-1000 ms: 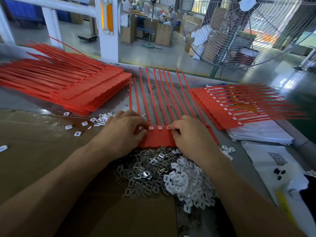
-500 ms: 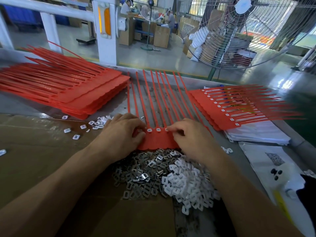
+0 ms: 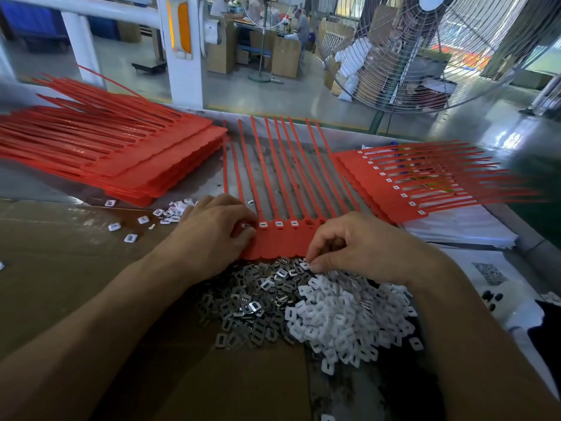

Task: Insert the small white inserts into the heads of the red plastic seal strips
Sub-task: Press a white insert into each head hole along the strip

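A red sheet of joined seal strips [image 3: 280, 241] lies flat in front of me, tails pointing away. Three of its heads show white inserts [image 3: 278, 223]. My left hand [image 3: 217, 232] rests on the sheet's left end, fingers curled at the leftmost head. My right hand [image 3: 355, 244] has its fingertips down at the near edge of the sheet, pinching at a small piece on the heap. A pile of white inserts [image 3: 337, 320] lies below the right hand, beside a pile of grey metal clips [image 3: 255, 302].
A thick stack of red strip sheets [image 3: 127, 156] lies at the left. A second stack with white inserts [image 3: 403, 180] sits at the right on white paper [image 3: 461, 229]. Loose white pieces [image 3: 170, 211] are scattered left. Brown cardboard [image 3: 60, 247] covers the near table. A large fan [image 3: 425, 47] stands behind.
My right hand has drawn back from the strip heads down to the piles of small parts. The left hand stays on the sheet's left end.
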`<state>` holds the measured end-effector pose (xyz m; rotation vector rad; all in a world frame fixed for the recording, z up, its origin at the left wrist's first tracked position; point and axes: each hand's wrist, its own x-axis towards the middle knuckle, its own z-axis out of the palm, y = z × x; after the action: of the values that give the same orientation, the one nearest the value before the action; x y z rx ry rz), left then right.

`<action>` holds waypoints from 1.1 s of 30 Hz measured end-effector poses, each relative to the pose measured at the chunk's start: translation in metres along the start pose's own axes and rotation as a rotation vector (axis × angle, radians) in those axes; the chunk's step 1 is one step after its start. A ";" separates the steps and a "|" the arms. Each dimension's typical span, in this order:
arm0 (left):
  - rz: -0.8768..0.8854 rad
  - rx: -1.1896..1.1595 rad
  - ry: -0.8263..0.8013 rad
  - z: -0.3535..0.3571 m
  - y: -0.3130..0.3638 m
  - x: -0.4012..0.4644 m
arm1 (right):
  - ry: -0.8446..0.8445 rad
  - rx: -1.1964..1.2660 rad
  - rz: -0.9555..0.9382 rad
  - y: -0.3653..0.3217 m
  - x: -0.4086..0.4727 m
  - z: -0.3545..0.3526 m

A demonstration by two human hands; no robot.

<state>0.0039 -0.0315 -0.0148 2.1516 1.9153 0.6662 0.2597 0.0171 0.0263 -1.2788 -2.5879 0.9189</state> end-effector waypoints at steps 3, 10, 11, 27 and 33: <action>-0.003 -0.001 0.003 0.000 0.001 0.000 | -0.015 0.055 -0.010 0.001 -0.001 -0.001; -0.004 0.003 -0.009 -0.002 0.001 -0.001 | 0.185 0.250 -0.004 0.008 0.003 0.002; -0.001 0.003 -0.008 -0.002 0.001 -0.001 | 0.268 0.272 0.015 0.009 0.006 0.005; 0.004 -0.014 -0.019 -0.002 -0.001 -0.002 | 0.536 0.180 0.205 0.015 0.035 0.026; 0.001 -0.012 -0.021 -0.002 0.000 -0.002 | 0.532 0.170 0.218 0.010 0.035 0.026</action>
<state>0.0031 -0.0335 -0.0134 2.1438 1.8958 0.6509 0.2351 0.0359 -0.0063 -1.5263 -1.9566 0.6872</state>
